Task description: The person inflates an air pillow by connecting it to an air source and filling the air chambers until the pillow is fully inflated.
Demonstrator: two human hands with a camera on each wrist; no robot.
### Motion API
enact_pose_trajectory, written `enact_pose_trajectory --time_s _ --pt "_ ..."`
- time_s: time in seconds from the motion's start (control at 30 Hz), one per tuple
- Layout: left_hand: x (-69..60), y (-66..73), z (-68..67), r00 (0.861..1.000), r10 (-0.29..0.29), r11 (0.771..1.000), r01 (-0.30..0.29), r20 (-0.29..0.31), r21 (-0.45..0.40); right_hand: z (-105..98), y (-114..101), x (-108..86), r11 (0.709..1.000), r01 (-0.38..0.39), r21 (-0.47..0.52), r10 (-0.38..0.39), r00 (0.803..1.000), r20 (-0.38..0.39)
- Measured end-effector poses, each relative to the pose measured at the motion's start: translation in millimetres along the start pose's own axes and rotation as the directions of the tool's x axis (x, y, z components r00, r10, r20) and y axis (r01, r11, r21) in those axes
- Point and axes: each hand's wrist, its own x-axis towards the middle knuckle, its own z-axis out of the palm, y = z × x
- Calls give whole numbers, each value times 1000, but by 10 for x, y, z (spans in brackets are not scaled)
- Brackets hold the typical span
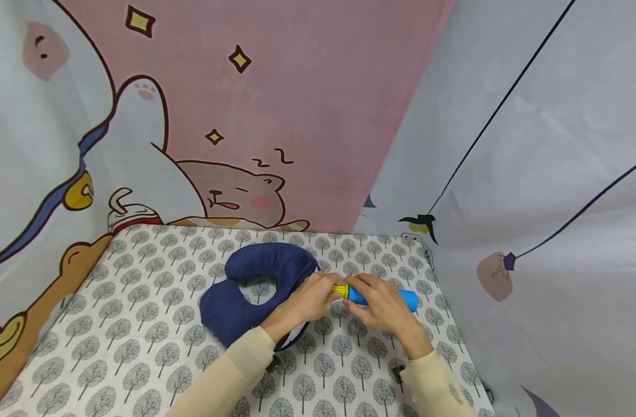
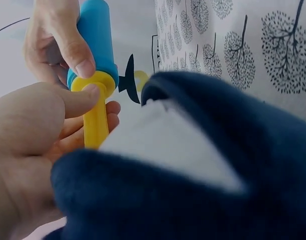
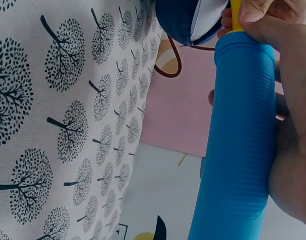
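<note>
A navy U-shaped neck pillow lies on the tree-print cloth. In the left wrist view its cover gapes, and white material shows inside the slit. My left hand pinches the yellow nozzle of a blue hand pump, thumb on top, beside the pillow's right side. Around the pump's blue barrel, near its yellow end, my right hand is curled. Whether the nozzle's tip touches the white material is hidden behind the cover.
The table is covered with a white cloth of grey tree prints. Behind it hangs a pink and white cartoon curtain, and a pale curtain stands along the right edge.
</note>
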Motion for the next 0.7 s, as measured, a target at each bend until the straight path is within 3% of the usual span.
enact_pose_trajectory --time_s 0.13,0.37,0.7 --pt "-28 1 -50 1000 13 999 -12 -17 46 9 -5 -3 1000 1 5 -1 1000 -5" --pt "-99 -42 -228 998 -18 998 22 -57 63 22 -10 -2 1000 -12 8 13 1000 -6" --pt "-309 -157 -431 1000 4 999 -4 2 41 10 5 -27 1000 -26 6 26 1000 -1"
